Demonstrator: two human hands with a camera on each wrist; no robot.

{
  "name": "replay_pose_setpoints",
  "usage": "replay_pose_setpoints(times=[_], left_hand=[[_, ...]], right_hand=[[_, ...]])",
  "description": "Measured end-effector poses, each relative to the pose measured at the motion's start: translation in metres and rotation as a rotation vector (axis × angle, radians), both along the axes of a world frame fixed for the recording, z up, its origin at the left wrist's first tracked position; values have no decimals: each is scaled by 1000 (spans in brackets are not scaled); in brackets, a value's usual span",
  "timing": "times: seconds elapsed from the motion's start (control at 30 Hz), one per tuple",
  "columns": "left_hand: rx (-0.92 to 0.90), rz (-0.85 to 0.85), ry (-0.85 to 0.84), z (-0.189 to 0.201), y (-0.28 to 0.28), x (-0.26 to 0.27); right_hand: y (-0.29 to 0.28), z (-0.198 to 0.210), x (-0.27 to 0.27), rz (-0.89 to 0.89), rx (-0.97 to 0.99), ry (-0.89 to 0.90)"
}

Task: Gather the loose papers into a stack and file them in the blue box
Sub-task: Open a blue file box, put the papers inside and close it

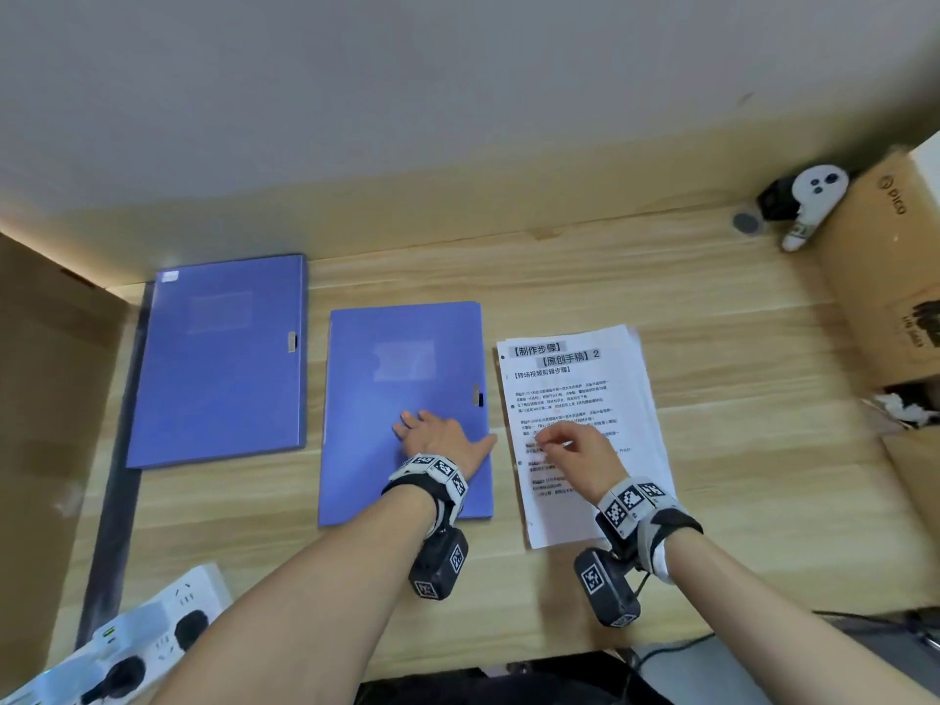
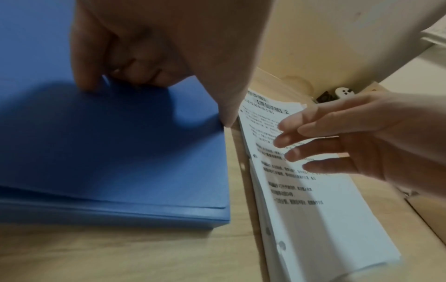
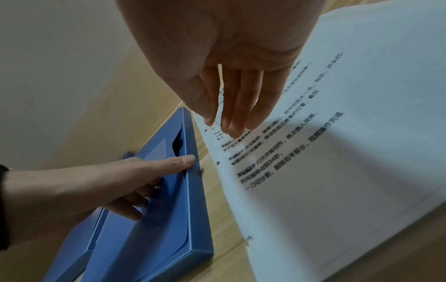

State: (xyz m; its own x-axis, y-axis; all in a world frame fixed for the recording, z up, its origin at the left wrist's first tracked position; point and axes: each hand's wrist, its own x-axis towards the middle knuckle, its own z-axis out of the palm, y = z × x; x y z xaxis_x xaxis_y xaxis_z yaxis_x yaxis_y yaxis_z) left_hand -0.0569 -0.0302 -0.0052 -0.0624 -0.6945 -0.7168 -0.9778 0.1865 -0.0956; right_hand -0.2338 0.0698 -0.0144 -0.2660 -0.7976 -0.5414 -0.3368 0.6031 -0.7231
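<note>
A shut blue box (image 1: 402,358) lies flat in the middle of the wooden desk (image 1: 737,475). My left hand (image 1: 442,432) rests on its lid, fingers spread, with the thumb reaching the right edge below the clasp (image 1: 478,397). In the left wrist view my left hand (image 2: 149,57) has its fingertips on the blue box (image 2: 108,152). To the right lies a stack of printed papers (image 1: 575,379), slightly fanned. My right hand (image 1: 559,442) is over the papers (image 3: 350,152), fingers straight and holding nothing. From the right wrist, my right hand (image 3: 231,99) points toward the blue box (image 3: 169,219).
A second shut blue box (image 1: 218,358) lies at the left. A cardboard box (image 1: 885,277) and a white controller (image 1: 814,195) stand at the back right. Crumpled tissue (image 1: 905,409) is at the right edge, a power strip (image 1: 127,638) at the front left.
</note>
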Motion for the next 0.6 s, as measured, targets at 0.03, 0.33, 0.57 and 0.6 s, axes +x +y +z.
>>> replay_pose_setpoints(times=[0.03, 0.33, 0.57, 0.6], left_hand=[[-6, 14, 16, -1, -1, -1], [31, 347, 364, 34, -15, 12], [175, 738, 670, 98, -33, 39], [182, 750, 678, 106, -37, 46]], right_hand=[[1, 0, -3, -8, 2, 0], [-24, 17, 3, 68, -26, 27], [-65, 37, 30, 229, -54, 92], [-70, 38, 35, 254, -39, 104]])
